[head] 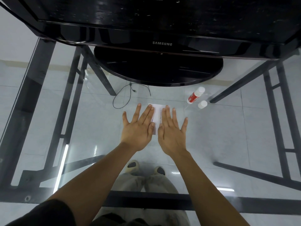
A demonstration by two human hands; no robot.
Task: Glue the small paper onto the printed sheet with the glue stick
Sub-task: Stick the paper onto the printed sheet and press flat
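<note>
— Where are the hands?

— Both lie flat, palms down, on the glass counter (219,128). The left hand (138,129) and the right hand (172,131) sit side by side, fingers (136,112) spread apart and straight, gripping nothing.

— And the paper?

— A white sheet (156,115) shows in the gap between the hands, with a line of print along its left edge. The hands cover most of it, so I cannot tell whether that is the printed sheet alone or the small paper lying on it.

— The glue stick?

— The glue stick (193,96), red label on a white body, stands tilted near the right hand, well apart from the paper. A white cap (202,104) sits just beside it.

— What else is around?

— A black Samsung monitor (162,30) fills the far side, its round base (158,69) resting on the glass just beyond the paper. Through the glass you see dark frame bars (97,69), a thin black cable (123,95) on the tiled floor (219,144), and the person's feet (145,168).
</note>
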